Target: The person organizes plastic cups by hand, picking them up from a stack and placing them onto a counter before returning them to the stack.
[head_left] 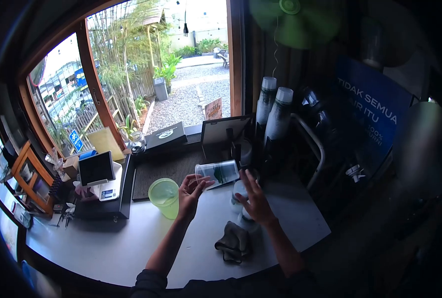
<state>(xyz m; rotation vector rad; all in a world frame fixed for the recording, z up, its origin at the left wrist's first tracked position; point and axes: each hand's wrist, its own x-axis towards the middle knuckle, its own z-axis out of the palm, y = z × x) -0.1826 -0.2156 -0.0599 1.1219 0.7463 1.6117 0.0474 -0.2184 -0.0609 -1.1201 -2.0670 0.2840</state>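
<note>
My left hand [190,192] grips the open end of a clear plastic cup [221,173] with a dark logo, held on its side above the grey counter [116,243]. My right hand [255,198] hovers just right of the cup with fingers spread, over a white lidded cup [239,189] standing on the counter. A crumpled grey cloth [234,242] lies on the counter between my forearms. A light green plastic cup [164,196] stands upright just left of my left hand.
Two tall stacks of cups [274,115] rise behind the work spot beside a small stand-up board [223,130]. A black ribbed mat [162,172], a tablet on a stand [97,169] and a dark box [165,136] sit at the left. A blue sign [373,117] hangs right.
</note>
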